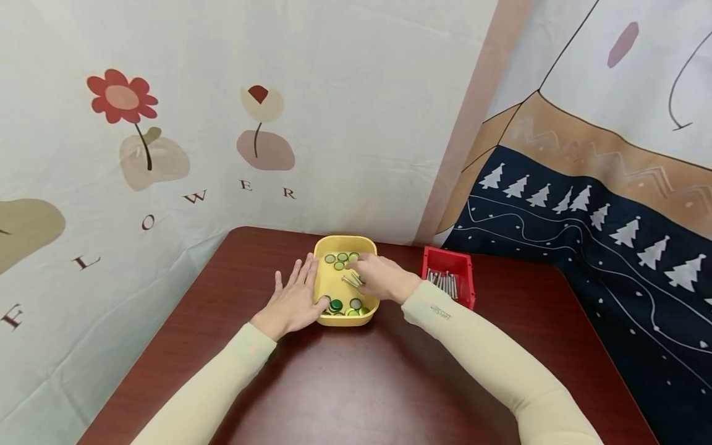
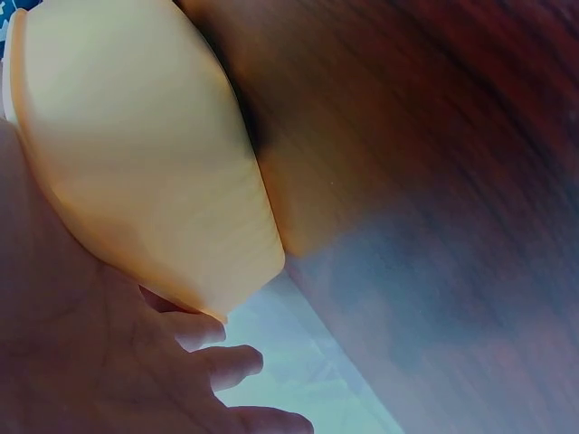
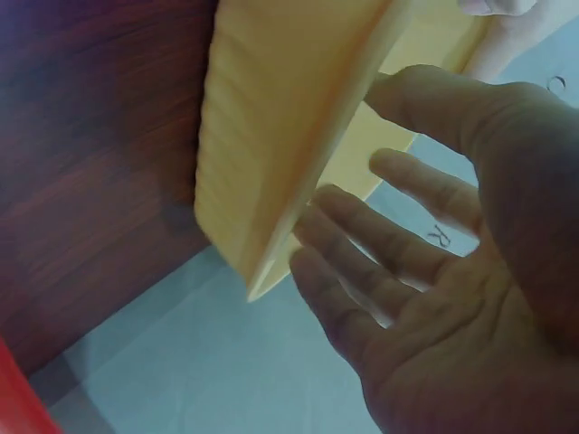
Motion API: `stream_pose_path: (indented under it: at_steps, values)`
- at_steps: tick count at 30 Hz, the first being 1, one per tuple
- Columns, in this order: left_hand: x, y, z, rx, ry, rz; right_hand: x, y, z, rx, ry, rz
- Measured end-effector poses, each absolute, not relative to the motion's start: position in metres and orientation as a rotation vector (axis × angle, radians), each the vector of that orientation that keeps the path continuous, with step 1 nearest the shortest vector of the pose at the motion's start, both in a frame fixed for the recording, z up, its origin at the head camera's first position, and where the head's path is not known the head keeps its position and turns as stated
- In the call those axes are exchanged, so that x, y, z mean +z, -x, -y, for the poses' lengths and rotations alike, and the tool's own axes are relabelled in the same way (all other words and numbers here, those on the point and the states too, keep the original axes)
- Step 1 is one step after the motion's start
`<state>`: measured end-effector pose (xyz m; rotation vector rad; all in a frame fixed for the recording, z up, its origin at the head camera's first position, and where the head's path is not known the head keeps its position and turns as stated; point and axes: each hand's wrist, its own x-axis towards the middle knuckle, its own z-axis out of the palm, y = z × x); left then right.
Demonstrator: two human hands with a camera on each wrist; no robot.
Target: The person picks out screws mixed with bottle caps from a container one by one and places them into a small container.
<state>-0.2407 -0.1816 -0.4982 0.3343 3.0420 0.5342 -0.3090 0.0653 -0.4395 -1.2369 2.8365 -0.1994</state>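
A yellow plastic tray (image 1: 334, 285) stands on the table, with green bottle caps (image 1: 339, 266) toward its far end and more at its near end. A few silver screws (image 1: 351, 280) lie mid-tray, beside the right hand's fingers. My left hand (image 1: 295, 300) rests along the tray's left rim, fingers straight and spread, thumb over the near left corner. Over the right rim reaches my right hand (image 1: 381, 276). In the right wrist view its fingers (image 3: 384, 244) are loosely bent and apart, with nothing seen between them; the tray wall hides some fingertips.
To the right of the tray stands a red plastic bin (image 1: 464, 281) holding several silver screws (image 1: 443, 283). Both sit on a dark red-brown wooden table (image 1: 356, 383). A printed cloth (image 1: 356, 123) hangs behind the table's far edge.
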Motion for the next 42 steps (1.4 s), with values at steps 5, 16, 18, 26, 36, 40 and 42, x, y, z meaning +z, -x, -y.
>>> stream_pose_path:
  at_steps: [5,16,18,26,36,40,42]
  values:
    - [-0.496,0.241,0.181,0.523,-0.343,-3.049,-0.438,0.319,-0.049,-0.114,1.178,-2.762]
    - [-0.497,0.241,0.180,0.506,-0.351,-3.048,-0.446,0.345,-0.023,0.019,0.956,-2.669]
    - [-0.496,0.241,0.180,0.504,-0.351,-3.048,-0.452,0.351,-0.018,0.036,0.897,-2.669]
    - [-0.495,0.241,0.178,0.510,-0.355,-3.041,-0.484,0.387,-0.001,0.134,0.773,-2.655]
    - [-0.492,0.240,0.179,0.490,-0.350,-3.043,-0.513,0.399,-0.001,0.163,0.806,-2.666]
    - [-0.493,0.240,0.180,0.488,-0.345,-3.043,-0.487,0.374,-0.001,0.147,0.811,-2.645]
    - [-0.493,0.240,0.180,0.487,-0.342,-3.044,-0.477,0.367,-0.001,0.115,0.808,-2.611]
